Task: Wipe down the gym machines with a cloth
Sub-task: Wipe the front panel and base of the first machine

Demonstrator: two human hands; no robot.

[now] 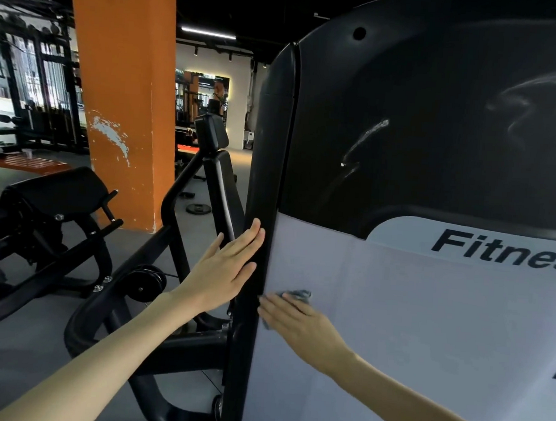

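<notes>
A tall gym machine shroud fills the right side, with a dark upper panel and a white lower panel lettered "Fitnes". My right hand presses a small grey cloth flat against the white panel near its left edge; most of the cloth is hidden under the palm. My left hand rests open, fingers spread, on the black side edge of the shroud, holding nothing. White smear marks streak the dark panel.
The machine's black frame tubes and a padded seat back stand to the left of the shroud. A padded bench is further left, before an orange pillar. A weight plate lies on the grey floor.
</notes>
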